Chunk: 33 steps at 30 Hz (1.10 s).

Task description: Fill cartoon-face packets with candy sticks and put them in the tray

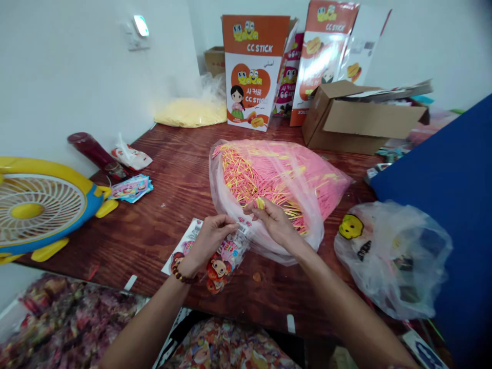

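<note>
A large clear plastic bag (pixel 330 184) lies open on the table, full of thin pink and yellow sticks (pixel 238 177). My right hand (pixel 277 221) is at the bag's mouth, its fingers closed around a small bunch of these sticks (pixel 260 203). Just to the left, my left hand (pixel 211 234) pinches the upper edge of a see-through printed packet (pixel 230 248) with a cartoon figure on it. More printed packets (pixel 173 262) lie flat under and beside my left hand. The lower part of the pinched packet rests on or just above other packets; I cannot tell which.
Left stand a yellow and blue fan (pixel 42 210), a dark red bottle (pixel 94 154), a tissue pack (pixel 132 156) and a pile of cards (pixel 132 188). Printed cartons (pixel 249 72) and an open cardboard box (pixel 365 120) line the back. At right sits a tied-looking plastic bag (pixel 395 256).
</note>
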### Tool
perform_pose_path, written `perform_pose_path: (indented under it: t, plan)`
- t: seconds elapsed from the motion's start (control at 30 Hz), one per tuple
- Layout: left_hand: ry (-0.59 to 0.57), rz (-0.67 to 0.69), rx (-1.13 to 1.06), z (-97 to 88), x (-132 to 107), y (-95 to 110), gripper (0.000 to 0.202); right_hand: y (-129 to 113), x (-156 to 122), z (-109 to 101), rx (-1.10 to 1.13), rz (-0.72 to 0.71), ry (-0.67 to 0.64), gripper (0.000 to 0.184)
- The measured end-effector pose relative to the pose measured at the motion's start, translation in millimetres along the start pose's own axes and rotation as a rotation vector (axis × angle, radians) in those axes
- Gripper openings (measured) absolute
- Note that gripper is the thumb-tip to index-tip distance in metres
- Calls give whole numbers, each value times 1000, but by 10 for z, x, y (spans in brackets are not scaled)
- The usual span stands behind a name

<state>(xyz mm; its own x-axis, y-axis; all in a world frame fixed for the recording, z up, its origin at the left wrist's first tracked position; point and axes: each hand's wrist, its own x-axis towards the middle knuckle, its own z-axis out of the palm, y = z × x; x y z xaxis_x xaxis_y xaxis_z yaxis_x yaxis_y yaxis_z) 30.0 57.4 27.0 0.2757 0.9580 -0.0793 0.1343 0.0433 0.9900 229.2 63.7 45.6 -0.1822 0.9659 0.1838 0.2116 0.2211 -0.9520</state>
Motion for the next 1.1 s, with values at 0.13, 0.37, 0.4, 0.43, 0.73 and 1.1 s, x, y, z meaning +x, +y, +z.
perform_pose_path:
  t: [0.13,0.37,0.4,0.43,0.73,1.1]
  plan:
    - [-2,32,65,-20,-3,4,25,10,-19,34,-128,-70,-45,15]
    - [-61,39,122,-27,12,-14,24,172,-70,125,-347,-187,-96,12]
    - [-69,38,116,-27,11,-33,24,190,-75,130,-364,-185,-95,12]
    - [-79,39,113,-26,9,-54,24,201,-81,131,-375,-182,-97,12]
    - [-92,180,236,-9,-51,-67,28,52,-79,47,-89,-14,-5,15]
    - [-41,335,240,112,-82,6,28,-262,-43,395,618,-40,368,17]
